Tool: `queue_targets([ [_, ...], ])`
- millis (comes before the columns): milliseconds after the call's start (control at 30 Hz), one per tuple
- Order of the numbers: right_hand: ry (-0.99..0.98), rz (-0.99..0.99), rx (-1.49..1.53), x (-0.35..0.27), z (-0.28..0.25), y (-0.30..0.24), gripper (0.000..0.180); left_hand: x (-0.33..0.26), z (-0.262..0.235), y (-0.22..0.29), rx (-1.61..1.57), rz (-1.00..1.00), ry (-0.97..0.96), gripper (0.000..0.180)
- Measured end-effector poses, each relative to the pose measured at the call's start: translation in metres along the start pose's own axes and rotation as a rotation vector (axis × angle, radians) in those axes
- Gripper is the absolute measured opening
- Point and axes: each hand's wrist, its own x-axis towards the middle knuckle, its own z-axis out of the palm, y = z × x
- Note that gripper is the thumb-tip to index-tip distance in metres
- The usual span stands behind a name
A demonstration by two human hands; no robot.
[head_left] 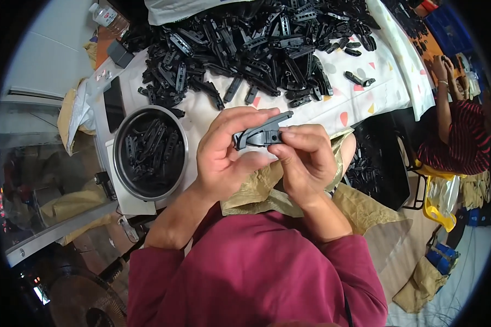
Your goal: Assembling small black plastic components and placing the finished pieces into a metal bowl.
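- Dark grey elongated part (261, 137): a small round hole is seen in its block.
- Its bar is tilted up rightward.
- It is held near the table's (390, 98) near edge.

Grey part (264, 134); striped shirt (469, 126), perhaps red-black

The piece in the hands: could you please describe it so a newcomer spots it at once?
Find the patterned white tablecloth and its heap of black parts. Below, the left hand and right hand nearly meet. Between them is the dark grey piece, held up while its neighbours lie loose.
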Motion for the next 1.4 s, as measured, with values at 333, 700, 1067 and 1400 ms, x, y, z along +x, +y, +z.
queue_targets([
  [333,-0.146,0.162,-0.239,0.006,-0.003,-0.013,0.035,0.0,-0.008,-0.004,-0.433,-0.329,0.062,0.045],
  [700,-0.396,0.252,-0.965,0.005,-0.054,0.103,0.022,0.036,-0.064,-0.049,-0.163,-0.659,0.501,0.029],
  [1067,-0.162,0.728,-0.385,-0.005,-0.043,0.079,0.022,0.067,-0.03,-0.113,1.411,-0.138,-0.72,0.016],
  [1400,0.074,0.91,0.255,-0.012,-0.033,0.072,0.029,0.057,-0.007,-0.098,1.4,-0.652,-0.254,0.039],
])
